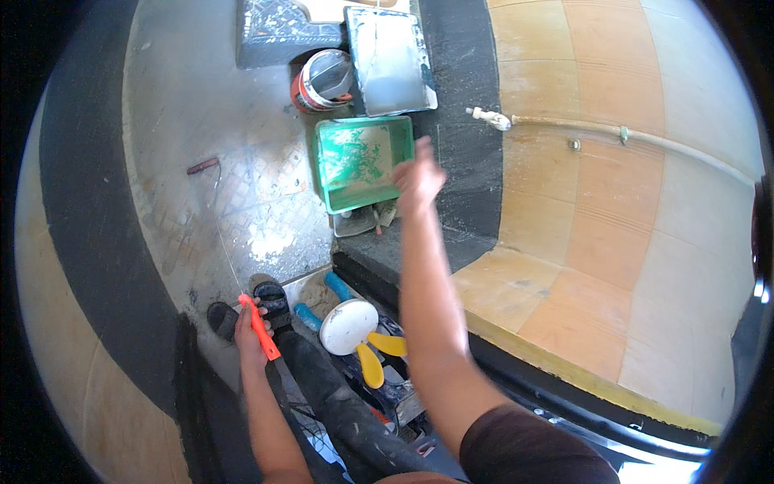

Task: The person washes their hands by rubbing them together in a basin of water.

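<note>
My left hand (251, 327) is closed round the orange handle of a paint roller (260, 327). Its long thin wire reaches away over the floor to a small dark reddish roller head (203, 165). My right hand (419, 179), slightly blurred, is over the right rim of a green tray (324, 173). A finger is stretched out and the hand appears to hold nothing. Whitish residue coats the tray's inside. Just beyond lie a dark tray of pale grey liquid (391, 68) and a red-and-white bucket (302, 95) with a grey object in its mouth.
A grey container (355, 223) sits at the green tray's near edge. By my legs is a box of tools with blue handles (339, 286), a white disc (349, 327) and yellow handles (371, 367). A pipe (564, 123) runs along the tiled right wall (613, 202).
</note>
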{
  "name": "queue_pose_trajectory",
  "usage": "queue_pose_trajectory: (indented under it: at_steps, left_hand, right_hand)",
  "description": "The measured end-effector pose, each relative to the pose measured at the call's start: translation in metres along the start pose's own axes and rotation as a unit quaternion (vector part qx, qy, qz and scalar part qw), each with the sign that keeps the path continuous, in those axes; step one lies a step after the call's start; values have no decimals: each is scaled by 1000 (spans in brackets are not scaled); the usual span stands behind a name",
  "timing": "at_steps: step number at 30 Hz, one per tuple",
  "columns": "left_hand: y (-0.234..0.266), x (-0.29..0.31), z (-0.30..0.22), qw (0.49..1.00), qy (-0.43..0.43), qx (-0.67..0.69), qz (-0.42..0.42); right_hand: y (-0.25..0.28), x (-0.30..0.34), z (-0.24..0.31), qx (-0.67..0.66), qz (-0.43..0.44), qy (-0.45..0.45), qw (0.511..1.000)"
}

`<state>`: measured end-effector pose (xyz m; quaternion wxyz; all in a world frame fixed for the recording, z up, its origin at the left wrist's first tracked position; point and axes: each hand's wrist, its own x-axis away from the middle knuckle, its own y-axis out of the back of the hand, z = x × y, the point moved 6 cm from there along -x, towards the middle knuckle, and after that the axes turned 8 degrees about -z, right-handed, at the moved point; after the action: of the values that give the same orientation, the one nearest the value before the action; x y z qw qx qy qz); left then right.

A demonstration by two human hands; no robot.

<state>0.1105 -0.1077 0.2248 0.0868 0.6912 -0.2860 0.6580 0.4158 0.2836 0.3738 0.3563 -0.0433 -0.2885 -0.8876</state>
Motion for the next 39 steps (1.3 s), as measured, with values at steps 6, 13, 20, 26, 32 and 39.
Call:
queue_pose_trajectory:
  at_steps: [6,13,20,26,32,39]
  left_hand:
    - [-7,4,1,999,-4,-35,-38]
    - [-20,0,4,997,-1,-53,-55]
    - [-19,-1,-1,997,-6,-43,-57]
    - [-20,8,-10,996,-15,-45,-76]
    - [-18,2,1,998,-13,-31,-46]
    - [-12,5,3,998,-24,-32,-45]
  right_hand:
    - [33,-219,81,-82,-40,-173,981]
    - [46,-307,86,32,-116,-99,988]
    - [56,-290,114,302,-99,5,948]
    - [51,-301,111,345,-84,99,929]
    - [64,-343,134,530,-63,197,822]
    - [50,-309,155,649,-1,275,710]
